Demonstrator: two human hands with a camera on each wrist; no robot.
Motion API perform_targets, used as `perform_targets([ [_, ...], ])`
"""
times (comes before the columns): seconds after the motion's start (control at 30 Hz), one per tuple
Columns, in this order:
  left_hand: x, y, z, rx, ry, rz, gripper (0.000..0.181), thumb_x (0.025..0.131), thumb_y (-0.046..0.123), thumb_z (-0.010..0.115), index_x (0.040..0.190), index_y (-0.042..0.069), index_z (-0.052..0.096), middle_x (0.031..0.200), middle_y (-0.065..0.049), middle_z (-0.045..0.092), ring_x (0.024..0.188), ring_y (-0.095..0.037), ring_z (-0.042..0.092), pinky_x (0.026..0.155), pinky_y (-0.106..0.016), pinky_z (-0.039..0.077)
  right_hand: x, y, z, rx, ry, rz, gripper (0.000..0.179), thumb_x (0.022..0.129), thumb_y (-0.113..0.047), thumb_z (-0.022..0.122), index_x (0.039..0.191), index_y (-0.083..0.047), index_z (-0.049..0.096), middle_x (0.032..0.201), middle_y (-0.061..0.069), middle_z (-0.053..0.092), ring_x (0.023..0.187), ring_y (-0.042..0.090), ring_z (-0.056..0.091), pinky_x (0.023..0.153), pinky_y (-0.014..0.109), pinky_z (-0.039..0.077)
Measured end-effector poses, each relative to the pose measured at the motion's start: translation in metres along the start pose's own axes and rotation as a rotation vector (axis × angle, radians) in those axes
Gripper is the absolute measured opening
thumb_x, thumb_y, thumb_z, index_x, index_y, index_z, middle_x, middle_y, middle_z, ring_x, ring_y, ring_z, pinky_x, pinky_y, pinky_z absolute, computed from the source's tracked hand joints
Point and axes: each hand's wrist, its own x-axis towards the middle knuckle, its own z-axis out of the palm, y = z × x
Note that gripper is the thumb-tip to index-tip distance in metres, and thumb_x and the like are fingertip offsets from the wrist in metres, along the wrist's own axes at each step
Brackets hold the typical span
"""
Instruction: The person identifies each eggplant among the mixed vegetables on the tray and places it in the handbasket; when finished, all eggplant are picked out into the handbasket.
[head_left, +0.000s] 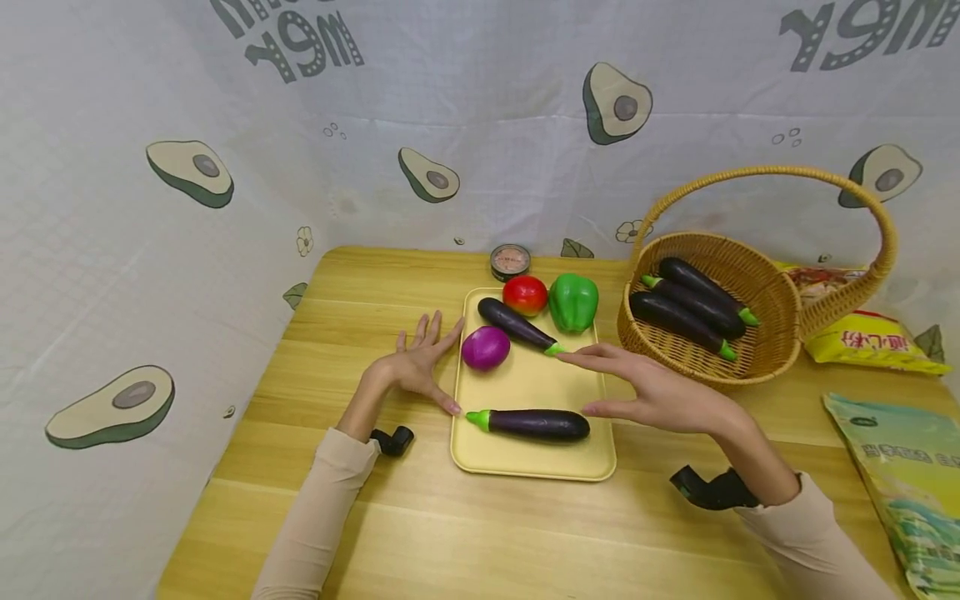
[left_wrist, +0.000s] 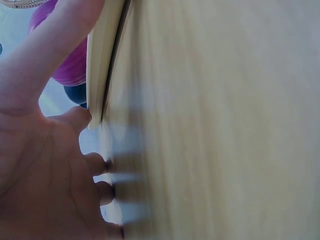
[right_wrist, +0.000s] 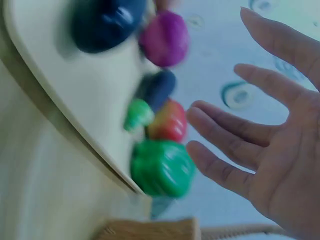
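A pale yellow tray (head_left: 540, 462) lies on the wooden table. At its front is an eggplant (head_left: 536, 424) with its green stem to the left; a second eggplant (head_left: 517, 323) lies slanted farther back. Beside that one are a purple onion (head_left: 485, 348), a red fruit or vegetable (head_left: 525, 296) and a green bell pepper (head_left: 573, 302). My left hand (head_left: 416, 367) rests spread at the tray's left edge, fingertips on the table in the left wrist view. Over the tray's right side my right hand (head_left: 660, 387) hovers with extended fingers, holding nothing.
A wicker basket (head_left: 765, 333) with a tall handle stands at the right, holding several eggplants (head_left: 686, 321). Behind the tray sits a small round tin (head_left: 510, 261). Yellow packets (head_left: 873, 342) and a green-yellow bag (head_left: 900, 475) lie on the right. A printed curtain (head_left: 480, 125) hangs behind.
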Motion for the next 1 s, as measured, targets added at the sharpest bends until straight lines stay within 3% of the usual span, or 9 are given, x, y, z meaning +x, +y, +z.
perform_targets([
  [0.17,0.002,0.001,0.0,0.005,-0.003,0.004,0.147,0.069,0.053,0.093,0.165,0.029,-0.015,0.167,-0.018,-0.034,0.154,-0.036,-0.034,0.123,-0.067,-0.019,0.01,0.001,0.022,0.025,-0.068,-0.047,0.059,0.1,-0.034,0.069,0.154,-0.019,0.051,0.149,0.01,0.056,0.134,0.032,0.056,0.105,0.055,0.052],
  [0.4,0.002,0.001,0.0,0.009,0.006,0.006,0.147,0.07,0.052,0.093,0.165,0.027,-0.015,0.167,-0.019,-0.034,0.155,-0.036,-0.033,0.123,-0.068,-0.018,0.023,0.003,0.044,0.053,-0.147,-0.079,0.059,0.099,-0.029,0.07,0.153,-0.015,0.052,0.144,0.011,0.058,0.131,0.03,0.057,0.107,0.053,0.051],
  [1.0,0.0,-0.001,-0.001,0.003,0.003,0.001,0.146,0.07,0.051,0.094,0.166,0.028,-0.014,0.167,-0.018,-0.034,0.155,-0.036,-0.034,0.124,-0.067,-0.018,0.031,0.005,0.062,0.054,-0.152,-0.063,0.052,0.098,-0.019,0.072,0.148,-0.018,0.059,0.13,0.005,0.065,0.115,0.016,0.06,0.098,0.035,0.053],
])
